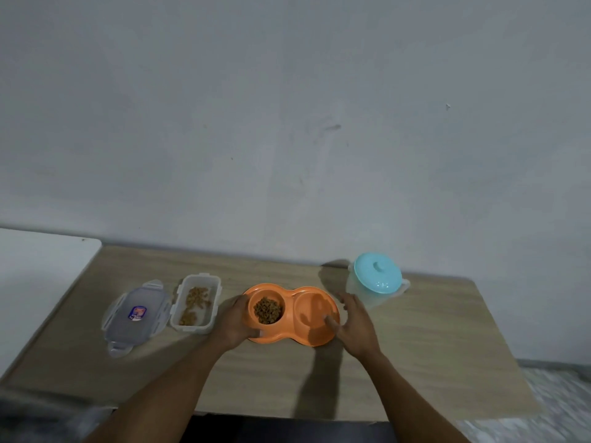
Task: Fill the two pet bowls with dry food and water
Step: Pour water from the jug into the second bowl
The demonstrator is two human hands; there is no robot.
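Left hand (235, 324) grips the kibble end of the orange double bowl (316, 337) mid-table, right hand (353, 321) open against the unfilled end; risk: pouring from the lidded pitcher (377, 279) splashes the kibble (268, 310).

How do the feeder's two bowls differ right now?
The left bowl holds brown dry food; the right bowl shows none, and water cannot be judged. The left hand grips the left bowl's side; the right hand rests at the right bowl's edge. Both share one orange feeder.
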